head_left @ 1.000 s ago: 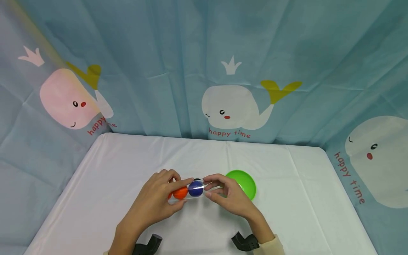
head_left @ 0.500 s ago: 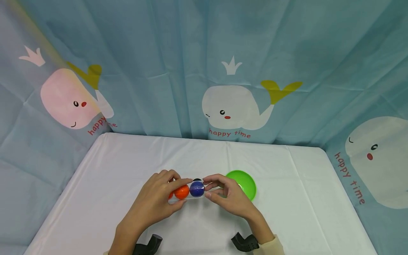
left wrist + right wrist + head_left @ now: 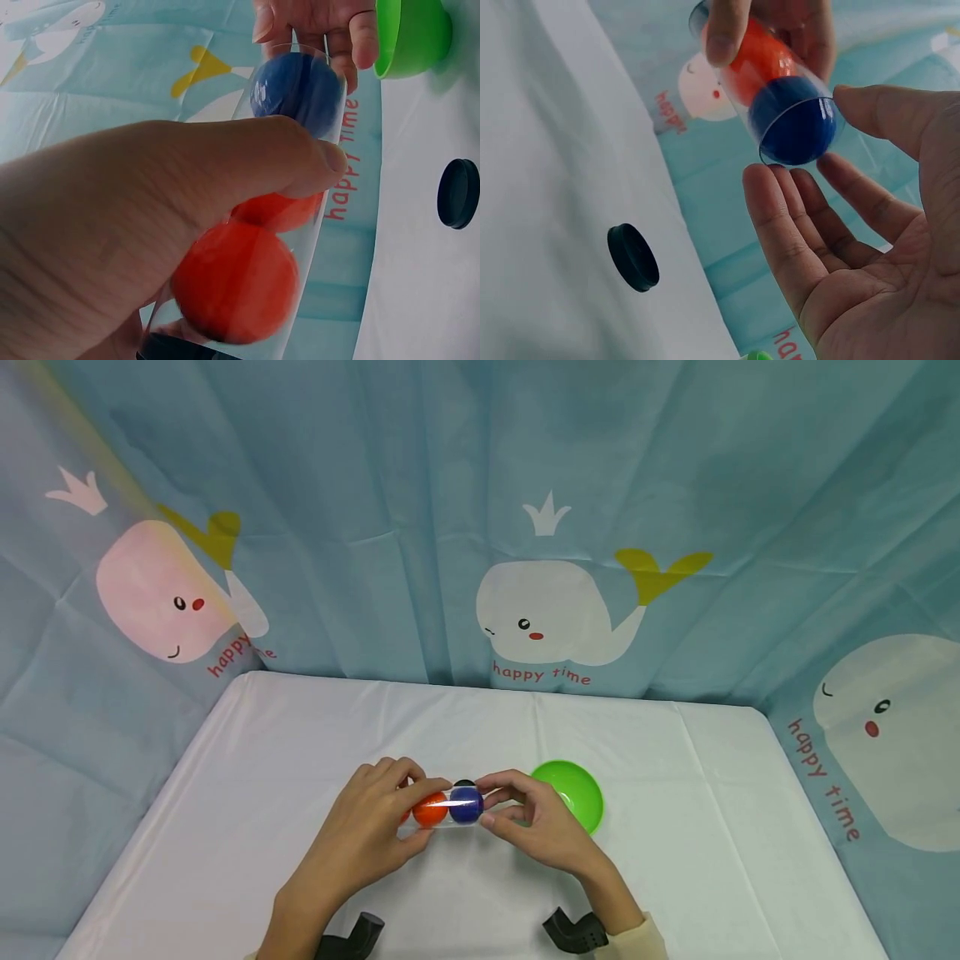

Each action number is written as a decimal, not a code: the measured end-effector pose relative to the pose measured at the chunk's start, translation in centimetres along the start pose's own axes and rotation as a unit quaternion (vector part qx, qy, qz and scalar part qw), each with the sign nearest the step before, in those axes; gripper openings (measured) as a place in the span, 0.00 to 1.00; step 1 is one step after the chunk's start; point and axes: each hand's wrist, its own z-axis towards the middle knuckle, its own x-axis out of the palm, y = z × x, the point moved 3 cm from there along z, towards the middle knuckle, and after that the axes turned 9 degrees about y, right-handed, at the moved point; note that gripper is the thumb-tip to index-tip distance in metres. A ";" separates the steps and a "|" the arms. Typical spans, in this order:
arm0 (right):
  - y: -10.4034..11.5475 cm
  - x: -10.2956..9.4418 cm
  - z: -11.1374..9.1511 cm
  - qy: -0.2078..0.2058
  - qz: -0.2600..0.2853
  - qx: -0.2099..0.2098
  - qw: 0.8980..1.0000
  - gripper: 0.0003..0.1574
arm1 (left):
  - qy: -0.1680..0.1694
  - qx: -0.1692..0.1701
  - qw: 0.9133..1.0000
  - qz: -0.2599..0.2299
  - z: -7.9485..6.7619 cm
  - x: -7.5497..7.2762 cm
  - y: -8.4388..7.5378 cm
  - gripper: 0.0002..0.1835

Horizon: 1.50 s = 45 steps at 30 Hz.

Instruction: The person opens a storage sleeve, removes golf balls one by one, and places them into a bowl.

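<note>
My left hand point(image 3: 367, 827) grips a clear tube point(image 3: 306, 251), thumb and fingers on opposite sides. Inside it sit two orange balls point(image 3: 236, 285) and a blue ball point(image 3: 799, 124), the blue one at the open right-hand mouth. A dark cap point(image 3: 180, 349) closes the tube's other end. Just right of the mouth is my right hand point(image 3: 547, 827), its relaxed fingers spread around and below the rim. Its thumb tip is at the rim in the right wrist view; whether it touches is unclear. Part of the orange balls is hidden by my left hand.
A green bowl point(image 3: 588, 789) stands behind my right hand on the white-covered table point(image 3: 675, 827). A loose black lid point(image 3: 634, 257) lies on the cloth beyond the tube. A blue curtain point(image 3: 375, 527) with whale prints hangs around the table.
The blue ball and the orange balls have slid slightly right along the tube, bringing the blue one to the mouth by my right fingertips. Both hands have barely moved.
</note>
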 end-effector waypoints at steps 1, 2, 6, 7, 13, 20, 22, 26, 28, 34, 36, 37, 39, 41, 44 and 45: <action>0.0 0.0 0.0 0.000 0.000 0.002 1.000 0.24 | 0.000 0.000 1.000 0.000 0.0 0.0 0.0 0.31; 0.0 0.0 0.0 0.000 0.000 0.004 1.000 0.23 | 0.000 -0.001 1.000 0.000 0.0 0.0 0.0 0.30; -0.1 0.1 0.0 -0.004 0.003 0.016 1.000 0.23 | 0.009 -0.008 1.000 -0.004 0.0 0.0 0.1 0.30; -0.1 0.1 0.0 -0.005 0.004 0.017 1.000 0.23 | 0.011 -0.010 1.000 -0.006 0.1 0.0 0.1 0.30; 0.0 0.2 0.0 -0.023 -0.003 0.024 0.999 0.25 | 0.014 -0.011 1.000 -0.001 0.1 -0.1 0.3 0.31; -0.1 0.1 0.2 -0.037 0.024 0.026 0.999 0.25 | 0.024 -0.017 1.000 -0.001 0.1 -0.1 0.3 0.30; -0.1 0.1 0.2 -0.034 0.025 0.023 0.999 0.25 | 0.023 -0.017 1.000 0.001 0.1 -0.2 0.3 0.30; 0.0 0.0 0.1 -0.021 0.028 0.010 0.999 0.26 | 0.014 -0.012 1.000 0.000 0.0 -0.4 0.1 0.30; 0.0 0.0 0.1 -0.015 0.030 0.000 0.999 0.26 | 0.008 -0.010 1.000 -0.001 0.0 -0.5 0.1 0.30; 0.0 -0.1 -0.2 -0.010 0.032 -0.030 0.999 0.25 | 0.001 -0.012 1.000 0.006 -0.2 -0.6 0.0 0.30; 0.0 -0.1 -0.2 -0.008 0.035 -0.029 0.999 0.25 | 0.001 -0.015 1.000 0.007 -0.2 -0.6 0.0 0.30; 0.0 -0.1 -0.2 -0.007 0.037 -0.028 0.999 0.25 | 0.001 -0.016 1.000 0.008 -0.2 -0.6 0.0 0.30; 0.0 0.0 -0.2 -0.005 0.040 -0.022 0.999 0.27 | -0.002 -0.014 1.000 0.009 -0.2 -0.6 0.0 0.31; 0.0 0.0 -0.2 -0.004 0.045 -0.014 0.999 0.27 | -0.003 -0.012 1.000 0.009 -0.2 -0.6 0.0 0.31; -0.1 0.0 -0.1 -0.003 0.048 0.000 0.999 0.27 | -0.002 -0.010 1.000 0.007 -0.2 -0.5 0.0 0.31; -0.1 0.1 -0.1 -0.003 0.048 0.003 0.999 0.27 | 0.000 -0.011 1.000 0.006 -0.2 -0.5 0.1 0.31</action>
